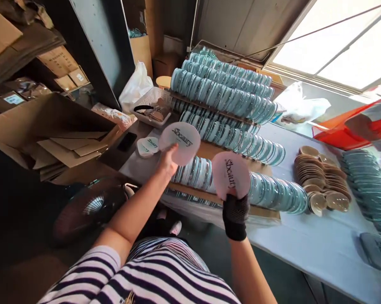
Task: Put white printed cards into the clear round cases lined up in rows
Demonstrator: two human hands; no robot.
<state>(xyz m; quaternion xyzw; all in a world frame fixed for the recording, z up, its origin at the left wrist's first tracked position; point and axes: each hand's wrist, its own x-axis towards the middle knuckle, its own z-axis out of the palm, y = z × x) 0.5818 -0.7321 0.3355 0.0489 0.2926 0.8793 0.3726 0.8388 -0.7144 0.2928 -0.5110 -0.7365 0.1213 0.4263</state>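
Note:
My left hand (167, 160) is bare and holds a round, pale pink pouch (180, 141) printed with "Sbeauty" above the table's left end. My right hand (235, 210) wears a black glove and grips a second pink pouch (231, 174) of the same kind, turned on its side. Both pouches hover over rows of clear round cases with teal rims (222, 93) stacked on edge on cardboard strips. A small pile of printed pouches (148, 146) lies on the table just left of my left hand.
A heap of beige powder puffs (322, 177) lies on the white table (317, 247), with more teal-rimmed cases (369, 185) at the right. A white basket (152, 107), an open cardboard box (60, 135), a phone (127, 141) and a floor fan (89, 209) stand left.

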